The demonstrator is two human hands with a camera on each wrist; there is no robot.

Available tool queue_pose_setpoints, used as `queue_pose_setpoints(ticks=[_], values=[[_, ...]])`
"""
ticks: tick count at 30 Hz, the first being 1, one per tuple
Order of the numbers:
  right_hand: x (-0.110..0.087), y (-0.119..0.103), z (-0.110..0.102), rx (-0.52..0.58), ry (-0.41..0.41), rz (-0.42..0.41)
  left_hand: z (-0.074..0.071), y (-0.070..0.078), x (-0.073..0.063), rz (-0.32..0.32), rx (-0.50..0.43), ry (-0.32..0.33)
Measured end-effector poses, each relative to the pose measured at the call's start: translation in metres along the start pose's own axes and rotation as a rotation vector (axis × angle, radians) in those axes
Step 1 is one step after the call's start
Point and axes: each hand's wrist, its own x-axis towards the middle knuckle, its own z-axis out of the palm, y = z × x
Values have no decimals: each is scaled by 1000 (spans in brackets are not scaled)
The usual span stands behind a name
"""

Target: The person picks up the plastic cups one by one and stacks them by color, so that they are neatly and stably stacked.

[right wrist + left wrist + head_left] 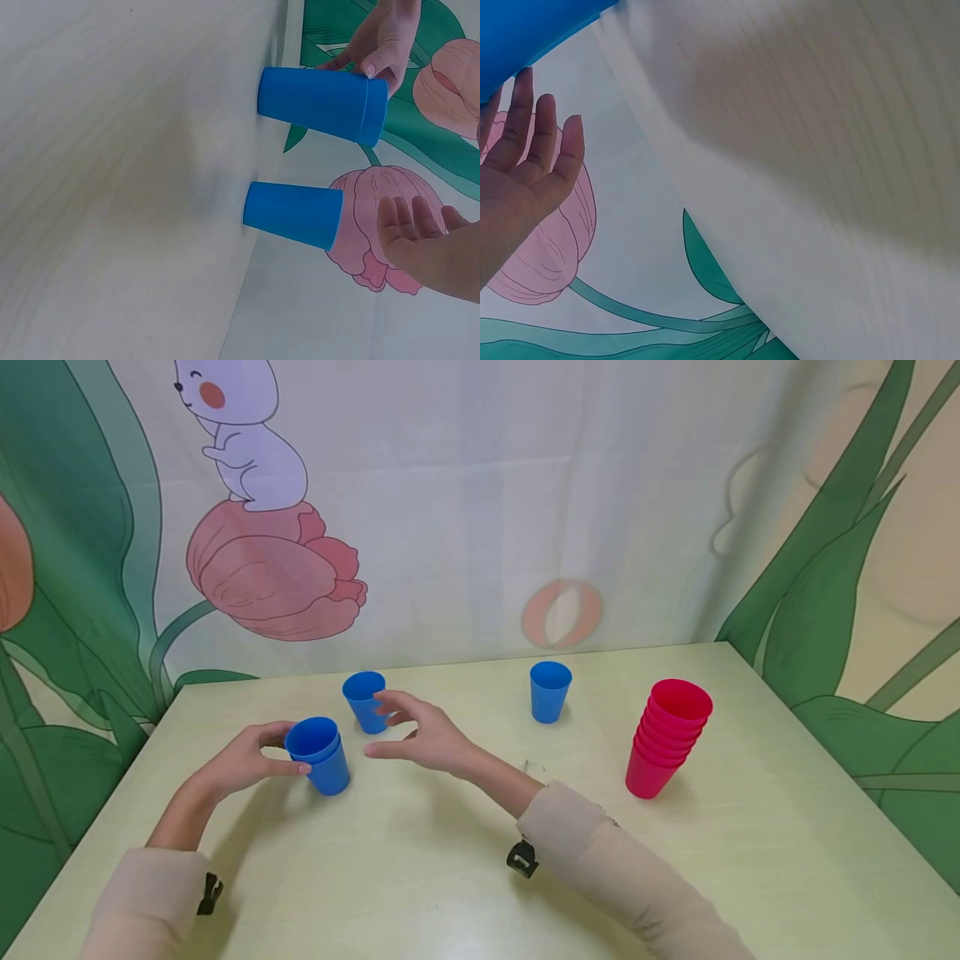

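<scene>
Two nested blue cups [327, 770] stand upright at the left of the table. My left hand [242, 764] holds this pair near the rim, thumb on the near side and fingers on the far side. In the right wrist view, the rim of the inner cup [376, 112] shows just past the outer one. Farther back stands a single blue cup [366, 710], upright. My right hand [426, 733] is beside it with thumb and fingers spread; in the right wrist view this hand [431, 247] appears apart from the cup [294, 214].
Another blue cup [550, 693] stands at the back, right of centre. A tall stack of several nested red cups [651, 768] is on the right of the pale table [465, 877]. Behind the table hangs a printed curtain [450, 527] with flowers and leaves.
</scene>
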Motion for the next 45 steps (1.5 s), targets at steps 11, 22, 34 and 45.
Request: queue_pose_setpoints(ticks=[11, 22, 34, 45], values=[[-21, 1, -18, 15, 17, 27, -1, -1, -2, 0, -2, -1], [-40, 11, -42, 34, 53, -7, 0, -1, -2, 21, -14, 11], [-56, 17, -53, 42, 106, 15, 2, 3, -6, 76, -55, 61], [-71, 22, -63, 84, 213, 85, 4, 2, -4, 72, -82, 59]])
